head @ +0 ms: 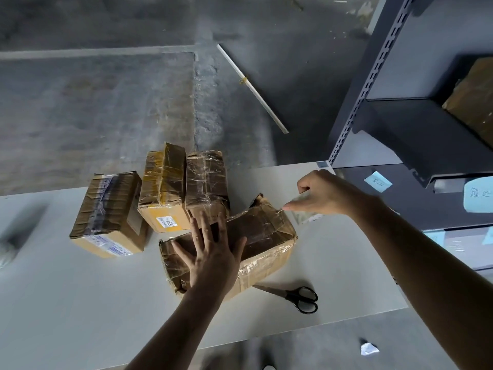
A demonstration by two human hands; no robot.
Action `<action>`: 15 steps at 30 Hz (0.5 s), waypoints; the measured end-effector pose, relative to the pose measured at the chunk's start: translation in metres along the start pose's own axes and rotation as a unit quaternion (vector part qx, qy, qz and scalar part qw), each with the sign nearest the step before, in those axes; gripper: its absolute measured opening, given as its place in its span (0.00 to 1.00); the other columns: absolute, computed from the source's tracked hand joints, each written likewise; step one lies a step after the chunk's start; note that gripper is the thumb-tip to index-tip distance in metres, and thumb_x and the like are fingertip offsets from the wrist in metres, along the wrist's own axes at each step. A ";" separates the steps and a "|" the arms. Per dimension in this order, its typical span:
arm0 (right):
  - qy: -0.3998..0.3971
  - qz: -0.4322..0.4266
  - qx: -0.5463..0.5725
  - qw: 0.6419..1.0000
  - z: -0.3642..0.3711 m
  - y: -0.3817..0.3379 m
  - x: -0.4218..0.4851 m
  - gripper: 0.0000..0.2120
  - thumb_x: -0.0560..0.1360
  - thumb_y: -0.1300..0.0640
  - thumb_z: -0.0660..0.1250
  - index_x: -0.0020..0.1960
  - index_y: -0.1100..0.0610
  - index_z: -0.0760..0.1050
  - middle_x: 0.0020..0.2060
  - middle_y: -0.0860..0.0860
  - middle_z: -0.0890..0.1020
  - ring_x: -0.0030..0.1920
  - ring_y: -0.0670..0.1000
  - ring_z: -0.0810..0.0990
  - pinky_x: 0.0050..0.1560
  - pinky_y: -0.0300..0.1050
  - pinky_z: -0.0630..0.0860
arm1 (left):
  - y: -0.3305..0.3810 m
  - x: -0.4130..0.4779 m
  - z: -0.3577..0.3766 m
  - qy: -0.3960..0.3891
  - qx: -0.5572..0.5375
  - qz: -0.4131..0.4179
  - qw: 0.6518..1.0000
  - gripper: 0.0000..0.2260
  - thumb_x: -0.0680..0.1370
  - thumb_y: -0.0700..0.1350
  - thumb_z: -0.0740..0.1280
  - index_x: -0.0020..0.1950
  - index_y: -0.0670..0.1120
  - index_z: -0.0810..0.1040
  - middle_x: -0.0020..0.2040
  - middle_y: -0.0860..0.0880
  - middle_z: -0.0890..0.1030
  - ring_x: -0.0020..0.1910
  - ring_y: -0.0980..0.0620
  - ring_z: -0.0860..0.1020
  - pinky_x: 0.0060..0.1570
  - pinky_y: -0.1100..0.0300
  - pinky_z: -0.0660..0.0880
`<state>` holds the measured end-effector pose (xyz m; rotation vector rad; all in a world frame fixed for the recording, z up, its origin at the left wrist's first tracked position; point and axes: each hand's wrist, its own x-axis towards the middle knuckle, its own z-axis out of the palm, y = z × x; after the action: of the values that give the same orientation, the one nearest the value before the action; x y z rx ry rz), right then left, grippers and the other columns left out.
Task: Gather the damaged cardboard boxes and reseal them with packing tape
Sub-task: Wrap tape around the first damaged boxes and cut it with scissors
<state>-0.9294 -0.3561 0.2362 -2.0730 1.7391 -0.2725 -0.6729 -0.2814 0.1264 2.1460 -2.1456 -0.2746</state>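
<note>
1 white table (80,303) with 4 taped-up cardboard boxes (162,188) on it, 3 bunched at the back and the front box (266,236) under the left hand (213,252) pressed flat, right hand (325,193) pinching clear tape (306,214) by its right corner, plus 1 pair of scissors (296,297) just beside it.

Box (266,236) under your left hand (213,252) was creased brown cardboard, torn and rough at the far corner, wrapped in glossy, wrinkled clear film. Clear tape strip (304,212) pinched in your right hand (325,193) looked thin, translucent and shiny. Middle box (162,188) had glossy yellowish tape over smoother cardboard, with a paper label. Table (80,303) was smooth, matt and pale. Scissors (296,297) had black plastic handles; their blades looked like dull metal. Floor (106,102) was rough, stained concrete. Rack (373,76) was matt grey painted metal.
</note>
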 end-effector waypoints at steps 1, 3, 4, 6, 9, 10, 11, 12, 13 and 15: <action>-0.001 0.002 0.002 1.000 0.002 0.002 0.001 0.29 0.68 0.37 0.74 0.33 0.64 0.71 0.26 0.54 0.68 0.29 0.50 0.70 0.34 0.46 0.66 | 0.000 -0.001 -0.001 -0.002 0.002 0.000 1.000 0.39 0.73 0.72 0.33 0.81 0.56 0.41 0.81 0.44 0.38 0.79 0.40 0.38 0.67 0.28 0.37; -0.008 0.011 0.000 1.000 0.007 0.006 0.005 0.28 0.68 0.38 0.74 0.33 0.63 0.72 0.26 0.54 0.68 0.29 0.49 0.70 0.32 0.44 0.65 | 0.000 -0.001 -0.001 -0.001 0.000 0.001 1.000 0.39 0.73 0.72 0.33 0.81 0.56 0.42 0.81 0.44 0.38 0.79 0.40 0.39 0.66 0.29 0.36; -0.014 0.017 0.003 1.000 0.011 0.009 0.007 0.28 0.68 0.37 0.74 0.32 0.62 0.72 0.26 0.54 0.69 0.29 0.49 0.71 0.32 0.44 0.66 | -0.001 0.000 -0.001 0.002 0.001 0.003 1.000 0.39 0.73 0.72 0.34 0.81 0.55 0.43 0.81 0.44 0.39 0.79 0.40 0.39 0.67 0.28 0.36; -0.025 0.032 0.015 0.999 0.018 0.016 0.011 0.28 0.67 0.36 0.74 0.32 0.60 0.71 0.26 0.54 0.70 0.29 0.49 0.71 0.32 0.45 0.66 | -0.003 0.001 0.002 0.004 0.003 0.006 1.000 0.38 0.74 0.72 0.35 0.81 0.55 0.44 0.81 0.44 0.40 0.79 0.39 0.40 0.68 0.26 0.39; -0.038 0.051 0.041 0.997 0.029 0.027 0.014 0.28 0.66 0.36 0.74 0.32 0.61 0.71 0.27 0.53 0.69 0.29 0.48 0.68 0.32 0.45 0.64 | -0.002 0.000 0.003 0.001 0.007 0.009 1.000 0.38 0.75 0.72 0.38 0.81 0.55 0.47 0.81 0.44 0.43 0.79 0.39 0.42 0.67 0.25 0.40; -0.041 0.056 0.049 0.996 0.031 0.029 0.014 0.28 0.67 0.37 0.74 0.33 0.62 0.72 0.27 0.53 0.70 0.30 0.48 0.69 0.32 0.45 0.64 | -0.001 0.000 0.001 0.003 0.005 0.009 1.000 0.38 0.75 0.72 0.38 0.81 0.55 0.48 0.81 0.44 0.44 0.79 0.39 0.44 0.67 0.26 0.39; -0.044 0.058 0.057 0.996 0.032 0.031 0.014 0.28 0.67 0.37 0.74 0.34 0.62 0.73 0.27 0.53 0.71 0.30 0.48 0.70 0.32 0.44 0.64 | -0.001 -0.001 0.001 0.000 0.005 0.010 1.000 0.38 0.75 0.72 0.37 0.81 0.55 0.47 0.81 0.44 0.44 0.79 0.39 0.43 0.66 0.27 0.37; -0.047 0.059 0.065 0.995 0.034 0.032 0.014 0.27 0.68 0.38 0.74 0.34 0.62 0.73 0.28 0.53 0.72 0.30 0.48 0.70 0.33 0.44 0.64 | -0.001 -0.001 0.001 -0.004 0.004 0.010 1.000 0.38 0.75 0.72 0.37 0.81 0.56 0.46 0.81 0.45 0.43 0.79 0.40 0.42 0.66 0.28 0.35; -0.051 0.058 0.073 0.994 0.036 0.033 0.014 0.26 0.69 0.38 0.74 0.34 0.61 0.73 0.28 0.53 0.72 0.31 0.48 0.70 0.33 0.44 0.64 | 0.000 -0.001 -0.001 -0.004 0.002 0.010 1.000 0.38 0.74 0.72 0.37 0.81 0.56 0.45 0.81 0.45 0.42 0.79 0.40 0.40 0.65 0.29 0.34; -0.056 0.051 0.090 0.993 0.043 0.037 0.014 0.24 0.71 0.39 0.73 0.34 0.59 0.72 0.29 0.53 0.72 0.32 0.48 0.71 0.35 0.44 0.65 | 0.001 0.001 -0.002 -0.012 -0.016 0.003 1.000 0.39 0.74 0.72 0.38 0.81 0.55 0.45 0.81 0.44 0.41 0.78 0.41 0.37 0.66 0.27 0.33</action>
<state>-0.9420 -0.3662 0.1801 -1.8304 1.6824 -0.2651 -0.6740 -0.2826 0.1284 2.1298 -2.1457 -0.3324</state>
